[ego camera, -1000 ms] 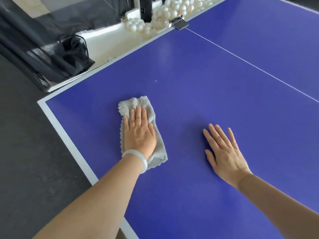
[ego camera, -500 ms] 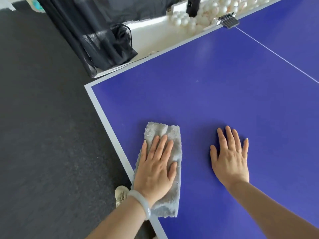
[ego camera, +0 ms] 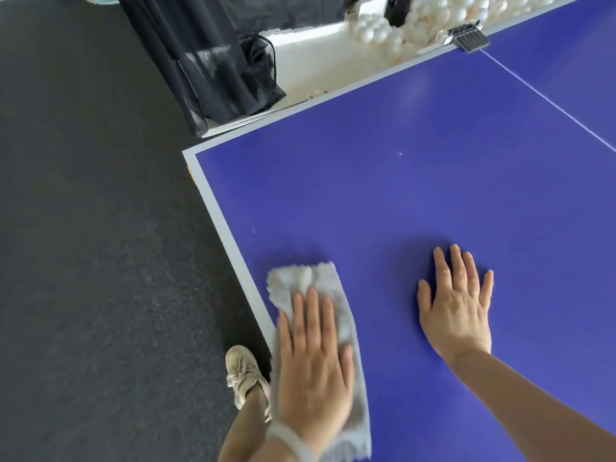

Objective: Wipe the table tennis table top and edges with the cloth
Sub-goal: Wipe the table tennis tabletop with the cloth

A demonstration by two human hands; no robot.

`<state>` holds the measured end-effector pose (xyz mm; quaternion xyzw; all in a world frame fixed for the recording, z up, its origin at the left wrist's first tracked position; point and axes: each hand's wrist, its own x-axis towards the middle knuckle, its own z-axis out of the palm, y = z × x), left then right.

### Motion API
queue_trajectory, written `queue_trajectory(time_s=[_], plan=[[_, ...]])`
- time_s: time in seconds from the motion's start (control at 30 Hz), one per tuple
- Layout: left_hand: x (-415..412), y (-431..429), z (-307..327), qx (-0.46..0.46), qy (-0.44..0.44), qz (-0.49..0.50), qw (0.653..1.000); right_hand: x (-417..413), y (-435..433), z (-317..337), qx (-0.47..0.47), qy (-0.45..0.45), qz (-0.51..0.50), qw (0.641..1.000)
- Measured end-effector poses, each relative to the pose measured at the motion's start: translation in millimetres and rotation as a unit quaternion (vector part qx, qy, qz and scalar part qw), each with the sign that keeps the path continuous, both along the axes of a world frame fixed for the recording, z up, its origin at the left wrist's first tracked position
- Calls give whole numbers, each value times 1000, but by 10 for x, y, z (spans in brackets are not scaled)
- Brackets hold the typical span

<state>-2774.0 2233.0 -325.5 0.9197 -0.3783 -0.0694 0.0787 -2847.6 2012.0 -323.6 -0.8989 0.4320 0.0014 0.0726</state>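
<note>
Left hand (ego camera: pixel 313 368) lies flat on the grey cloth (ego camera: pixel 308 281), fingers straight and close together, palm pressing it to the table top (ego camera: pixel 400 195). Right hand (ego camera: pixel 456 305) braces flat beside the grip, fingers slightly spread. The cloth's outer side reaches the pale edge band (ego camera: pixel 226 225). Best practice: even palm pressure and overlapping strokes, with the cloth riding over the band toward the corner (ego camera: pixel 189 155) ahead.

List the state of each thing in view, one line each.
Blue table tennis table top: glossy, a small white speck mid-surface.
Grey fluffy cloth: folded long, flat on the table top, covering its pale side stripe.
Left hand: open, pressing flat on the cloth.
Right hand: open, flat on the bare top, apart from the cloth.
White plastic balls: heaped beyond the far edge.
</note>
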Motion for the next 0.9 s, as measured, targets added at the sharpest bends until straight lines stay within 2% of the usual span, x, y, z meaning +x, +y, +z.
queue_trajectory(time_s=[0.13, 0.3, 0.43, 0.57, 0.7, 0.8, 0.9], plan=[[12, 33, 4, -6, 9, -8, 1000, -20, -2, -24, -2, -13, -1, 1000], [1215, -265, 44, 82, -22, 114, 990, 17, 9, -20, -4, -16, 6, 1000], [1882, -479, 64, 94, -9, 139, 986, 22, 12, -11, -2, -5, -1, 1000], [1406, -432, 42, 77, -24, 152, 985, 25, 18, 9, 5, 14, -1, 1000], [696, -272, -10, 45, -19, 89, 995, 132, 85, 79, 3, 15, -7, 1000], [646, -267, -17, 50, -25, 102, 993, 559, 273, 170, -24, -17, 106, 994], [672, -280, -8, 30, -12, 98, 995, 1224, 493, 182, 24, -33, 183, 982]])
